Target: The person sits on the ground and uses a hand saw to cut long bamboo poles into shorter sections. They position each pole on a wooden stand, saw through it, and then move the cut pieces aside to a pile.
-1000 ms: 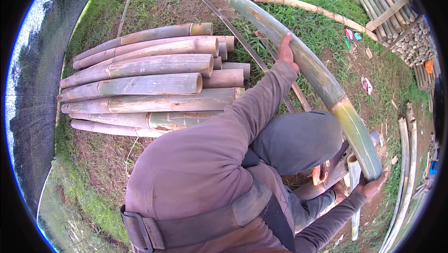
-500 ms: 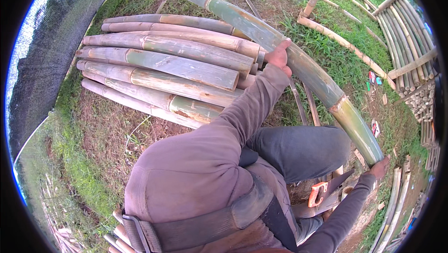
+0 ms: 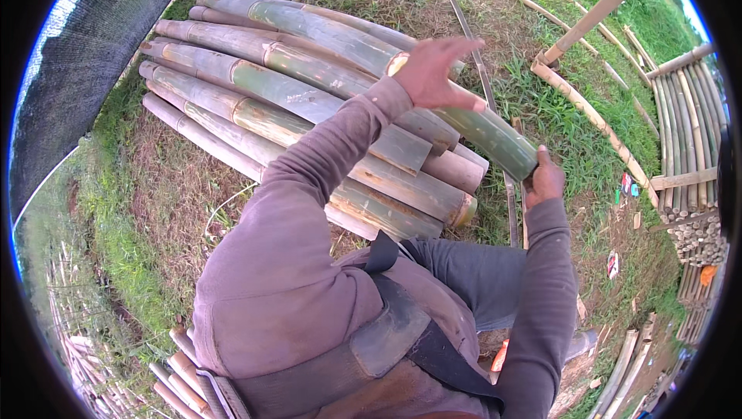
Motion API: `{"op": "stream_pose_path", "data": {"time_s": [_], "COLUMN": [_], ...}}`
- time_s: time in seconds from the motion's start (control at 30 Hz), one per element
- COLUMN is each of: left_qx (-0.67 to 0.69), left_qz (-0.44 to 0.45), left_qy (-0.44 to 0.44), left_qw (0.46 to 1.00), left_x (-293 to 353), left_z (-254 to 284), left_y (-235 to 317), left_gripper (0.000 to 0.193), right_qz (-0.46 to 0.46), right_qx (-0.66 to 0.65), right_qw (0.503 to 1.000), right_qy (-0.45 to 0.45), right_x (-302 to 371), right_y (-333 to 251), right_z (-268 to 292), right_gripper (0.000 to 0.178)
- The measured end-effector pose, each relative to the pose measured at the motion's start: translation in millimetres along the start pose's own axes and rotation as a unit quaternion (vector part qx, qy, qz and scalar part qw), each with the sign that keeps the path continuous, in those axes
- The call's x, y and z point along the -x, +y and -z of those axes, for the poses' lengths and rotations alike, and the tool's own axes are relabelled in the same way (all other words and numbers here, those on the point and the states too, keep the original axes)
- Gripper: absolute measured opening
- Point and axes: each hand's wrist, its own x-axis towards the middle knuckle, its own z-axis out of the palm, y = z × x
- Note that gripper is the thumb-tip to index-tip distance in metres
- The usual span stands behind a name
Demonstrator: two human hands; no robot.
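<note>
Green, swung left over bamboo stack (image 3: 297,94) since half a second ago: see pole (image 3: 352,40) beneath wide-spread fingers of left hand (image 3: 437,71), no longer gripped there, end-held in curled fingers of right hand (image 3: 546,178). Looks mostly laid down.

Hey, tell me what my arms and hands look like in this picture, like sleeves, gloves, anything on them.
Your left sleeve and right sleeve are long, plain brownish-mauve cloth reaching the wrists, with wrinkles bunched along the left forearm. Your left hand and right hand are bare, without gloves. I can't make out any watch or ring.
</note>
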Motion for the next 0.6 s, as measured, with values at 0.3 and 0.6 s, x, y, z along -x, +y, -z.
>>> {"op": "stream_pose_path", "data": {"time_s": [0.3,0.6], "left_qx": [-0.11,-0.269], "left_qz": [-0.034,0.242], "left_qy": [-0.387,-0.466], "left_qw": [0.915,0.808], "left_x": [-26.1,-22.9], "left_z": [-45.0,-101.6], "left_y": [-61.6,-228.3], "left_gripper": [0.089,0.101], "right_qz": [0.298,0.078], "right_qx": [0.451,0.35], "right_qw": [0.842,0.88], "right_qy": [-0.008,0.312], "right_x": [53.7,206.1], "right_y": [-47.5,32.1], "right_z": [26.7,366.3], "right_gripper": [0.036,0.036]}}
